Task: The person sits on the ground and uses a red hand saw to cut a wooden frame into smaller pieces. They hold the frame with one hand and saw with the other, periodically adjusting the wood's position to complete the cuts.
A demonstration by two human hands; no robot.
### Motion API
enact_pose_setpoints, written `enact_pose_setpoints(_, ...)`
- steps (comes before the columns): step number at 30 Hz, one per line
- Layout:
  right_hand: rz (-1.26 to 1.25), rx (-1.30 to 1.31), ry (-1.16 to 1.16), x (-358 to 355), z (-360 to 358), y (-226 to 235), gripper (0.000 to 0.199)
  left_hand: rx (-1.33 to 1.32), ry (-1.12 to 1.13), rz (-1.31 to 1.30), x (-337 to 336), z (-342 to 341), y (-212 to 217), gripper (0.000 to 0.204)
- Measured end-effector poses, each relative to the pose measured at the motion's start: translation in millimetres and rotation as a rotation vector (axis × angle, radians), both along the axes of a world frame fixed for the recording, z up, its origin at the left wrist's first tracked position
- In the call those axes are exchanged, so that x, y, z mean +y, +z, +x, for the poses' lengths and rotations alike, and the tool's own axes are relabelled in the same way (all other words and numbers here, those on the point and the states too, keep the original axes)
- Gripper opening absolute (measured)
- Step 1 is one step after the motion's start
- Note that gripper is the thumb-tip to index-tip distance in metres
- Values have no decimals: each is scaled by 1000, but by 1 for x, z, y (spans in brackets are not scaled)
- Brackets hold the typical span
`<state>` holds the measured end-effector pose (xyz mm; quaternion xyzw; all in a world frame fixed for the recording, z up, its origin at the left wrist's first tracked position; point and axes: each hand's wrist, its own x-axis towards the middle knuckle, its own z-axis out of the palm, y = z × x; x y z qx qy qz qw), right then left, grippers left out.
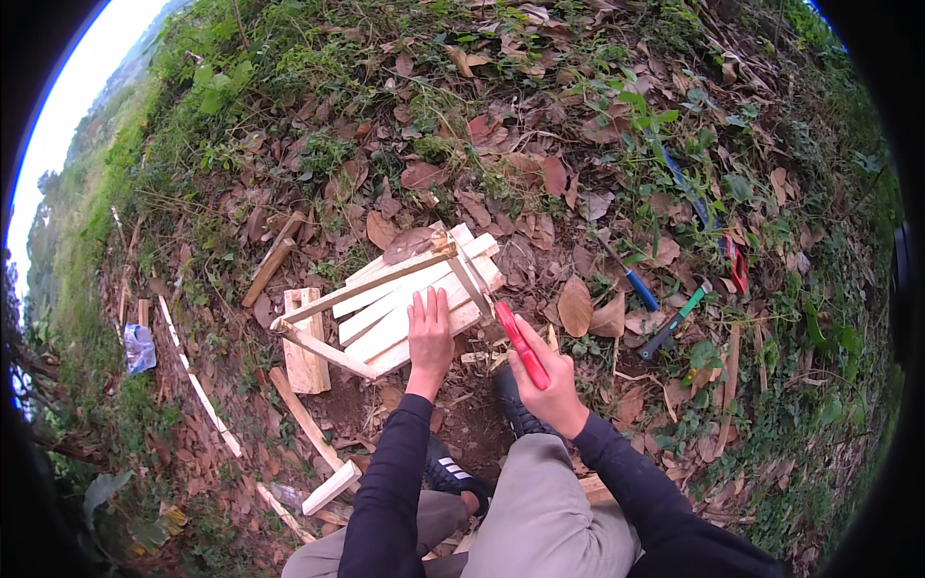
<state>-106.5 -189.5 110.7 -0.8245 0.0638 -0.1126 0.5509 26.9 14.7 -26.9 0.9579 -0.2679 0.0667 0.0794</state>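
Note:
My left hand (pixel 430 332) lies with its fingers stretched flat on a row of pale wooden slats (pixel 390 318). A thin stick frame (pixel 371 287) rests along the slats' far and left sides, with a brown leaf (pixel 409 245) by its far stick. In my right hand (pixel 551 380) is a red-handled tool (pixel 520 345), gripped at the slats' right end. A narrow, blade-like strip runs from its front toward the frame's far corner; its edge is too small to make out. A short wooden block (pixel 305 361) stands left of the slats, beneath the frame's corner.
To the right lie a blue-handled tool (pixel 641 289), a green-and-black-handled hammer (pixel 674 320) and a long blue tool with a red handle (pixel 737 265). Loose wood pieces (pixel 330 486) are scattered at the left, near a plastic bag (pixel 139 348). My shoes (pixel 453 474) are close below the slats.

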Motion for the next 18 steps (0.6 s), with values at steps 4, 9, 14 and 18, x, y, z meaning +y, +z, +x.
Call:
enact_pose_setpoints(4, 86, 19, 17, -11, -55, 10, 56, -16, -48, -11, 18, -7, -10, 60)
enact_pose_setpoints(9, 43, 57, -26, -2, -21, 11, 55, -71, -19, -21, -1, -7, -18, 69)
enact_pose_setpoints(14, 38, 33, -67, -10, -40, 6, 52, -46, 14, 20, -1, -8, -21, 59)
enact_pose_setpoints(18, 11, 55, -42, -14, -51, 20, 53, -90, 27, -12, -12, -8, -26, 57)
